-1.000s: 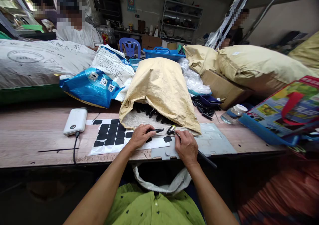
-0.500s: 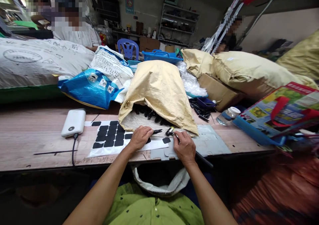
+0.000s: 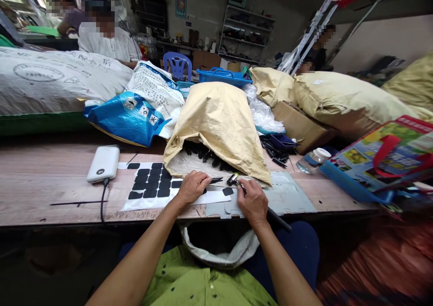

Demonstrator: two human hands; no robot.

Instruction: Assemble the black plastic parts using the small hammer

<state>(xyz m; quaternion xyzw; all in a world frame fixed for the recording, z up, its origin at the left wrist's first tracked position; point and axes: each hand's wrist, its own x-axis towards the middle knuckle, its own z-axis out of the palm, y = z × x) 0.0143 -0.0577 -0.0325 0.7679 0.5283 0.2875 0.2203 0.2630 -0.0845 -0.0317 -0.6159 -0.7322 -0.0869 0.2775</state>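
My left hand [image 3: 194, 187] is closed on a small black part [image 3: 216, 179] at the mouth of a tan sack [image 3: 219, 116]. My right hand [image 3: 253, 201] grips a small hammer [image 3: 233, 179], its head just right of the black part and its dark handle end sticking out past my palm. Inside the open sack lie several black parts [image 3: 203, 152]. Left of and under my left hand is a white sheet with black rounded stickers [image 3: 154, 185]. A grey plate [image 3: 291, 197] lies below my right hand.
A white power bank [image 3: 103, 164] with a cable lies at left. Rightward are loose black parts [image 3: 275, 150], a clear jar [image 3: 309, 161] and a blue tray [image 3: 358, 184] with a colourful bag. Full sacks line the back; people [image 3: 104, 39] are beyond.
The whole view has shifted slightly, so things appear a little further right. Both hands keep nearly the same place and the same hold on the black part and the hammer.
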